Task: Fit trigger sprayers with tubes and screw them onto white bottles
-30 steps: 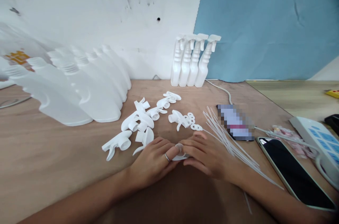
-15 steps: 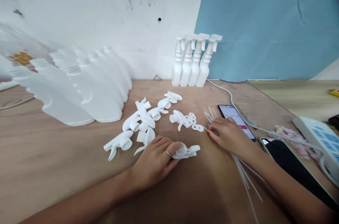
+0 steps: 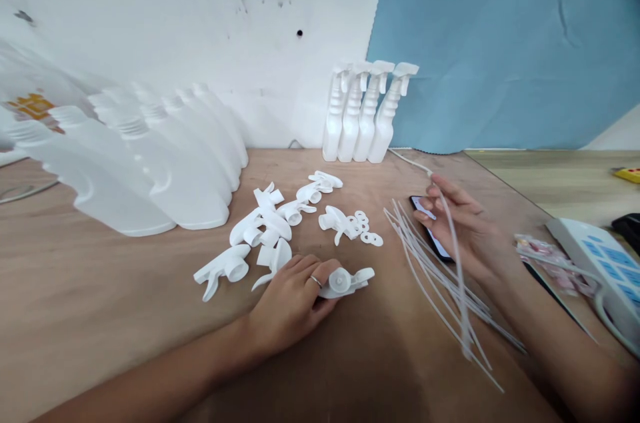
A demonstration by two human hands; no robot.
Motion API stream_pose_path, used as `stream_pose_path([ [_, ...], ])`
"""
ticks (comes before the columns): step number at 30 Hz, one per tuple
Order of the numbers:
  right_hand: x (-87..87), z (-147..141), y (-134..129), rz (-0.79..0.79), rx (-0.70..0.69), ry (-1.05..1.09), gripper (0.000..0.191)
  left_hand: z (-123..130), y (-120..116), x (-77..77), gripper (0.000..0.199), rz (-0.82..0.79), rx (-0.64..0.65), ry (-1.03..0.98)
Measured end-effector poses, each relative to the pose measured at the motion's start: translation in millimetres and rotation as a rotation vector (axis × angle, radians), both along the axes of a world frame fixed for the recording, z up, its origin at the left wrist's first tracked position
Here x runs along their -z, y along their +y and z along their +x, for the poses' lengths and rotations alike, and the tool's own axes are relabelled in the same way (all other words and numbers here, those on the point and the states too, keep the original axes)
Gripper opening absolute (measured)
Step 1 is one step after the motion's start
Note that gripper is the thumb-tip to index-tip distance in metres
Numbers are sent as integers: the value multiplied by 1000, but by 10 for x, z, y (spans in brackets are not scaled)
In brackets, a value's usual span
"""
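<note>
My left hand is closed round a white spray head, whose round opening faces up, low over the table. My right hand, partly blurred, is raised over the phone and pinches one thin white tube near its upper end; the tube hangs down in a curve. More thin tubes lie in a loose bundle beneath it. Left of them are several small white rings beside one spray head. Several other spray heads lie in a pile beyond my left hand.
Several open white bottles stand at the left. Several bottles with spray heads stand by the wall. On the right are a white cable, a small plastic bag of pink items and a white device with blue keys.
My right hand has risen off the table with a tube in its fingers. The other tubes have shifted and spread. The spray head in my left hand has tilted so its opening shows more.
</note>
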State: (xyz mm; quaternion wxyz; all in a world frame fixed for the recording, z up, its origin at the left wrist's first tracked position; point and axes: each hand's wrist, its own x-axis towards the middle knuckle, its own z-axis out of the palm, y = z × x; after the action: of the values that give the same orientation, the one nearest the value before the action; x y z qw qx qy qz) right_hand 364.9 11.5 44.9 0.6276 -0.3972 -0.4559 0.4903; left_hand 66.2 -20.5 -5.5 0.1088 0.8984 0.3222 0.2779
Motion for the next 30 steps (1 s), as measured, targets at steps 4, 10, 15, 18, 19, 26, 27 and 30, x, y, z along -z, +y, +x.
stream_pose_path([
  [4,43,-203,-81,-73,-2,-5,15,6,1,13,32,-8,-4,19],
  [10,197,-642,-362,-80,-205,-268,18,6,-3,29,32,51,9,12],
  [15,236,-808,-472,-6,-259,-374,15,9,-2,25,37,68,21,22],
  [18,210,-834,-490,22,-265,-451,14,11,4,28,41,88,20,12],
  [19,200,-839,-495,30,-269,-476,14,11,5,30,42,94,20,5],
  [26,179,-857,-501,212,-262,-754,17,7,5,33,41,89,17,3],
  [27,185,-861,-491,266,-266,-788,16,9,3,31,41,88,16,2],
  [30,210,-881,-457,405,-276,-859,12,20,-1,30,38,69,16,18],
])
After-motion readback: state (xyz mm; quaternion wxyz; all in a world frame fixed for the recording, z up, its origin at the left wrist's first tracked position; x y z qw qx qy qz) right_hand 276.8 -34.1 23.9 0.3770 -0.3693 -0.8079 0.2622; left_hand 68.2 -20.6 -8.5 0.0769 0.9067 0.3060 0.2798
